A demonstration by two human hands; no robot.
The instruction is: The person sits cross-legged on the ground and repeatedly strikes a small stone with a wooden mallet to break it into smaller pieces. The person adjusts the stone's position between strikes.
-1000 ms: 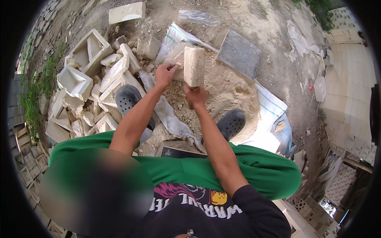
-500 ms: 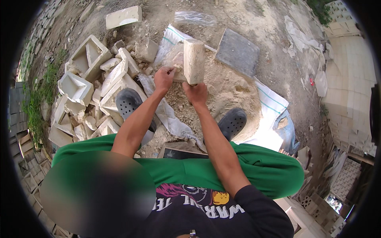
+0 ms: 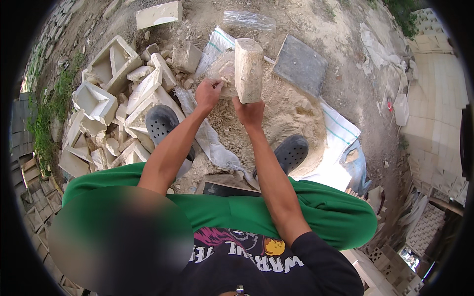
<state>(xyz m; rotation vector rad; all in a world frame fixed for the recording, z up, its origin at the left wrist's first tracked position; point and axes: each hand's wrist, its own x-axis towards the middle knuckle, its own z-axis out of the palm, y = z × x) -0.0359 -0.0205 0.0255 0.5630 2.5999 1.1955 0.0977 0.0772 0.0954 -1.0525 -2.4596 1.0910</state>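
Right hand [image 3: 250,111] clenched on upright block [image 3: 248,69] from below, left hand [image 3: 208,92] pinching a stone piece [image 3: 223,74] beside it. Rubble [image 3: 118,103] crowding left, slab [image 3: 300,65] right, sandy ground [image 3: 276,116] underneath.

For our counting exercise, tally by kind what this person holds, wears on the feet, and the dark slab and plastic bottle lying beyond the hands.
Pale stone block, held upright by the right hand: 1
Stone piece at the left hand: 1
Black clogs: 2
Dark grey slab: 1
Clear plastic bottle: 1
Total: 6
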